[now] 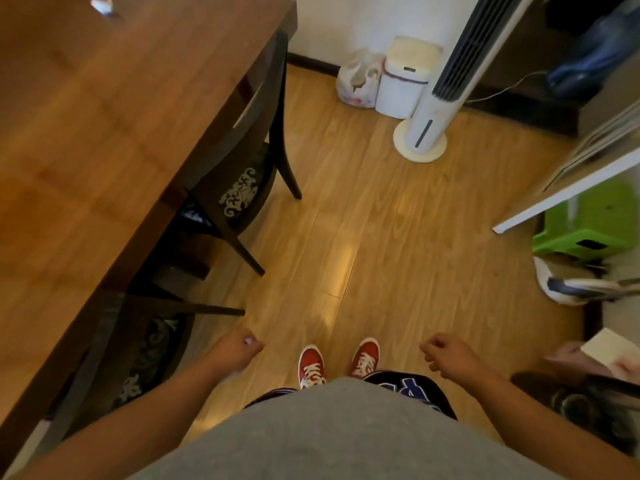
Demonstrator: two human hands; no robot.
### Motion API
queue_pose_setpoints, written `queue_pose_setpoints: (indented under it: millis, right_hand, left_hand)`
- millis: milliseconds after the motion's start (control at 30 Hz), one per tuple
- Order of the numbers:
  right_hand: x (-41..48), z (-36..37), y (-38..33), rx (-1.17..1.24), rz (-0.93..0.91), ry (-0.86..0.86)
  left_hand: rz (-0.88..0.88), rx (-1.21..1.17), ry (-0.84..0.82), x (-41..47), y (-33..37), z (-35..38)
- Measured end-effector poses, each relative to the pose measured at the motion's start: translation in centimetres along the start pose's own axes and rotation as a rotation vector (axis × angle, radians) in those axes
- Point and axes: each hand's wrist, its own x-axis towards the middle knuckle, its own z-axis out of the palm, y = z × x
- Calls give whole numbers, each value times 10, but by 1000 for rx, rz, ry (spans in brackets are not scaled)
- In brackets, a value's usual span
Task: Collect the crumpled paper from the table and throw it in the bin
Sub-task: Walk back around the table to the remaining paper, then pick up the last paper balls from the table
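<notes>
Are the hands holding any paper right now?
Cannot tell. Both the left hand and right hand are curled into loose fists, and no paper shows in either grip.

The table (86, 133) fills the left side, its edge running from the far wall toward the person. Two chairs are tucked under that edge: one chair (249, 157) farther off, a nearer chair (138, 348) by the left hand (239, 351). The right hand (446, 355) hangs opposite, with both shoes (339, 363) on the floor (363, 220) between the hands. Ahead, against the far wall, the bin (403, 77) stands on the floor, a bag (358, 81) touching its left side and a tower fan (446, 84) just to its right, slightly nearer. A stool (585, 226) sits at the right edge under a shelf (568, 192).
</notes>
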Motion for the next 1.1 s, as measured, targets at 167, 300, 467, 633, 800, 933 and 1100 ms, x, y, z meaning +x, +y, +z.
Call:
queue_pose_setpoints:
  millis: [167,300,467,633,800,933,1100]
  right_hand:
    - [48,-47,-10,-24,51,-2]
    - [103,-85,-30,-42,57,-26]
    - [165,-136,-100,-141,-22,-76]
    - [198,-175,-215,-308,-224,-161]
    - [207,-187,-337,-308,-476,-234]
    - [199,-185,-426,-297,-640,-307]
    - [177,-183,-526,-294,-838,-384]
  left_hand:
    - [71,-55,13,40,93,-29]
    - [91,-107,14,70,153,-45]
    - [-8,-191,46,93,183,-67]
    - [-89,-216,98,93,182,-89]
    - [-79,-263,215,80,217,-117]
    - [51,-297,216,67,261,-159]
    - [250,-426,330,62,303,-235]
